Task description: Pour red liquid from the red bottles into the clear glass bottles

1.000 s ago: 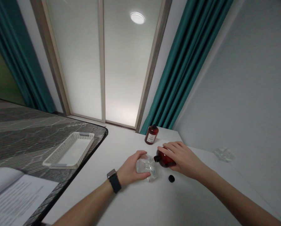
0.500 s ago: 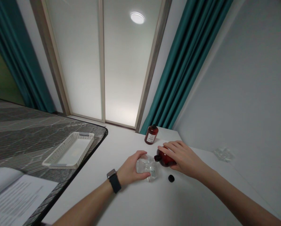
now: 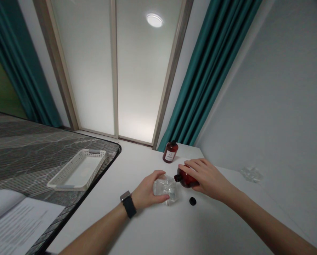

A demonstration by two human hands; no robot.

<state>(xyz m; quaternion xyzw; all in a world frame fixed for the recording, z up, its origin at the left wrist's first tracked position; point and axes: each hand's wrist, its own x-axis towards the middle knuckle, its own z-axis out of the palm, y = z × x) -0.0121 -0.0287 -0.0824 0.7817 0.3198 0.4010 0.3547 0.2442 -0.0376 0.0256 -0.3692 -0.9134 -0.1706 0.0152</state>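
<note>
My left hand (image 3: 150,191) is wrapped round a clear, see-through container (image 3: 165,189) on the white table. My right hand (image 3: 204,179) grips a dark red-brown bottle (image 3: 186,177) from above and tips it over. The bottle's uncapped dark neck points left at the upper right rim of the clear container. Whether liquid is flowing out is too small to tell. A black cap (image 3: 192,201) lies on the table just below the tilted bottle. Behind my hands stands a second red-brown bottle (image 3: 170,152), upright, with a white label and a black top.
To the left, a white perforated basket (image 3: 89,170) sits on a grey patterned surface (image 3: 54,141), near an open book (image 3: 25,223). A crumpled clear object (image 3: 251,174) lies against the wall at the right. Teal curtains (image 3: 208,78) flank frosted sliding doors (image 3: 145,78).
Almost nothing differs. Both hands keep their hold on the clear container and the tilted bottle, and the whole view has shifted very slightly.
</note>
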